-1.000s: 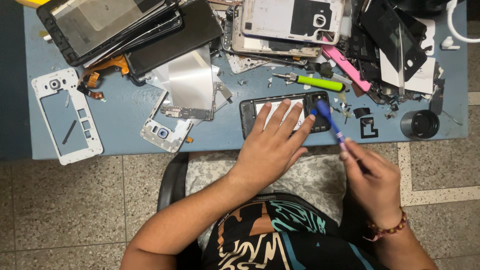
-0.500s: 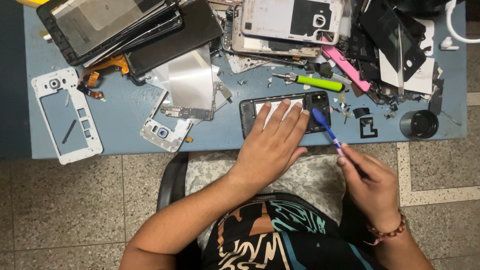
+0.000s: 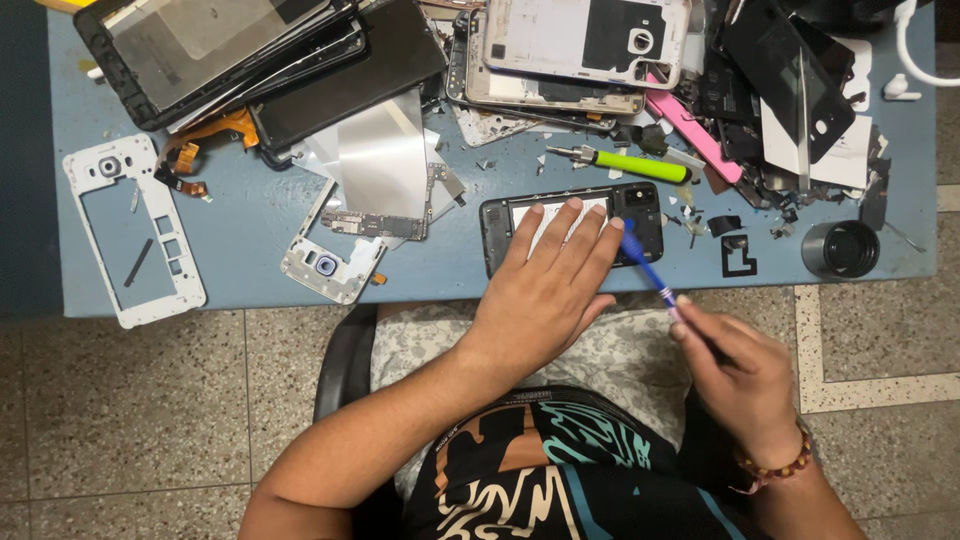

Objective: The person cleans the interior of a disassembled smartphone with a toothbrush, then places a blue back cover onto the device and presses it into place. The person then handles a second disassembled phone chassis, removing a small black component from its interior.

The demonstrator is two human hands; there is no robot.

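Note:
A black opened phone (image 3: pixel 640 208) lies face down near the front edge of the blue table (image 3: pixel 250 230). My left hand (image 3: pixel 545 290) rests flat on it, fingers spread over its white inner plate. My right hand (image 3: pixel 735 370) grips a blue screwdriver (image 3: pixel 648 268), with its tip touching the phone's upper right part beside my left fingertips. A beaded bracelet circles my right wrist.
A green-handled screwdriver (image 3: pixel 625 163) lies just behind the phone. Stacked phone screens and back covers (image 3: pixel 560 45) crowd the table's rear. A white phone frame (image 3: pixel 130 230) lies at left, a circuit-board frame (image 3: pixel 335 262) mid-table, a small black cylinder (image 3: pixel 842 248) at right. Loose small parts are scattered around.
My right hand has shifted slightly left, bringing the blue screwdriver's tip onto the phone's upper right area. My left hand stays pressed on the phone.

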